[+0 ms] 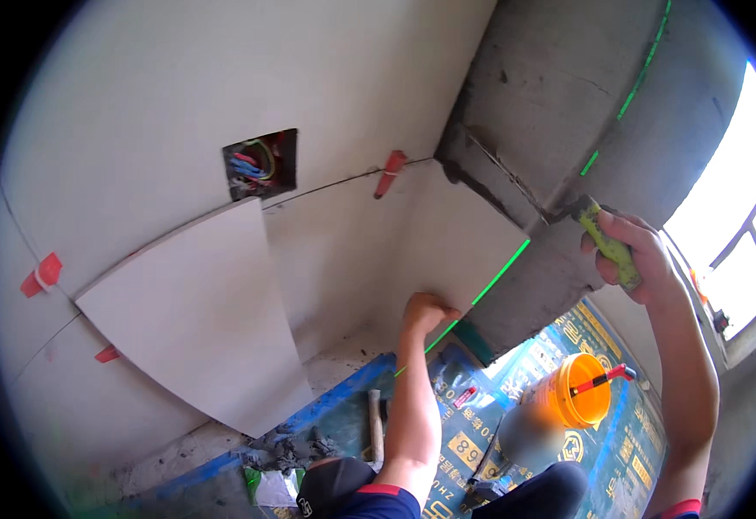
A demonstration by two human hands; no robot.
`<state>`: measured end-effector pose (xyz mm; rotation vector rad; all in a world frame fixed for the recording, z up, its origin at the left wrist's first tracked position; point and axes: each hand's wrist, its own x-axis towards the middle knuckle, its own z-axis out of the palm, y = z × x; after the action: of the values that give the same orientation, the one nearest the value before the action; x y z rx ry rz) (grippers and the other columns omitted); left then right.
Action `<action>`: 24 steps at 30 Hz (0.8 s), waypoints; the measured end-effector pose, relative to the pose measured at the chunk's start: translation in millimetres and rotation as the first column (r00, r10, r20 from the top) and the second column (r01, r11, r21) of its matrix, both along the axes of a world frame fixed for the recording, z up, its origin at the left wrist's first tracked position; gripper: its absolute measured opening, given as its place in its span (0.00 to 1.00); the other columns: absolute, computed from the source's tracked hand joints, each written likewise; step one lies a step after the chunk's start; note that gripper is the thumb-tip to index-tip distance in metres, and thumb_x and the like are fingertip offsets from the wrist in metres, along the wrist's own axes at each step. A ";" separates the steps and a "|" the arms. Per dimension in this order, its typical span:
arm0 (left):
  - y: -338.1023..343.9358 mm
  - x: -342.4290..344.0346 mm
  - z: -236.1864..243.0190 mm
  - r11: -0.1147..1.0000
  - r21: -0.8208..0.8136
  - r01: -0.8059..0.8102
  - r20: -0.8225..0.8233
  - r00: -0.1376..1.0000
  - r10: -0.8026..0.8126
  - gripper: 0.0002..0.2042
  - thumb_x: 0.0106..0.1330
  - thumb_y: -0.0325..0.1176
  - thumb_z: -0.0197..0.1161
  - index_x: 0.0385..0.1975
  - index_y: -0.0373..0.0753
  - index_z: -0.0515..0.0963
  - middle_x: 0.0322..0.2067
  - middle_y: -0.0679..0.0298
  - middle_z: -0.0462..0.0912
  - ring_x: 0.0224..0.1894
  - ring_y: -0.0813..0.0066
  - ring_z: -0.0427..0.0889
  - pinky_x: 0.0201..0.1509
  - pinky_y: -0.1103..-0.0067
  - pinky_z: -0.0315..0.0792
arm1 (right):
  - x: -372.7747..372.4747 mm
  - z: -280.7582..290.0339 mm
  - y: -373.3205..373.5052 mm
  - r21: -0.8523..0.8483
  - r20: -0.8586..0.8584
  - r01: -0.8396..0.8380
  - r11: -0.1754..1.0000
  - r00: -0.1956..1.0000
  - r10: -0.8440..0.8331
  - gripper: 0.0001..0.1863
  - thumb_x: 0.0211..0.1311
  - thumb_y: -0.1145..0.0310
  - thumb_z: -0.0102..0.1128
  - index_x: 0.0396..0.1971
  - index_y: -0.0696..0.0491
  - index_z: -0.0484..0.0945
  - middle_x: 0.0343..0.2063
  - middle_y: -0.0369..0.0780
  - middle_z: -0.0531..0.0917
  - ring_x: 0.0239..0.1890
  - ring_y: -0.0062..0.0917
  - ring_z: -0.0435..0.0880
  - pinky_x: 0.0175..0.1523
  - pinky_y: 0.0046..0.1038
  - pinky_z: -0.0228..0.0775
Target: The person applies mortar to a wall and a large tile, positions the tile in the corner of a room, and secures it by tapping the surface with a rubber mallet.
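My right hand (633,251) grips a yellow-green handled tool (611,246) with a dark, mortar-caked end, raised beside the grey concrete (551,104). My left hand (431,316) has its fingers curled at the edge of a pale tile (451,233) in the wall corner. A green laser line (503,272) runs down that edge. To the left, another large pale tile (188,316) leans against the tiled wall (136,112), which carries red clips (42,275) and a square opening with wires (257,164).
On the printed blue floor sheeting (473,458) stand an orange bucket (555,398) with a red-handled tool and a blurred dark round shape beside it. A wooden-handled tool (376,428) lies near mortar scraps and a green-white bag (270,486). A bright window (728,199) is at the right.
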<state>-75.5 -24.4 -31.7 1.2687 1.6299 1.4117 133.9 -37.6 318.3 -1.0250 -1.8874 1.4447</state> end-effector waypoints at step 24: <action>74.6 -145.7 -143.5 0.933 -0.153 0.325 0.404 0.882 -0.241 0.21 0.62 0.32 0.60 0.54 0.29 0.74 0.56 0.57 0.74 0.60 0.69 0.69 0.64 0.76 0.59 | 344.9 -8.0 -430.4 -0.094 -0.722 0.922 0.375 0.196 -0.663 0.21 0.74 0.58 0.41 0.48 0.64 0.67 0.30 0.40 0.72 0.18 0.20 0.70 0.22 0.22 0.64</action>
<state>-221.2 50.2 -175.3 0.9859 1.2362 1.1723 478.8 -468.0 310.3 -0.8936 -0.7043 0.5646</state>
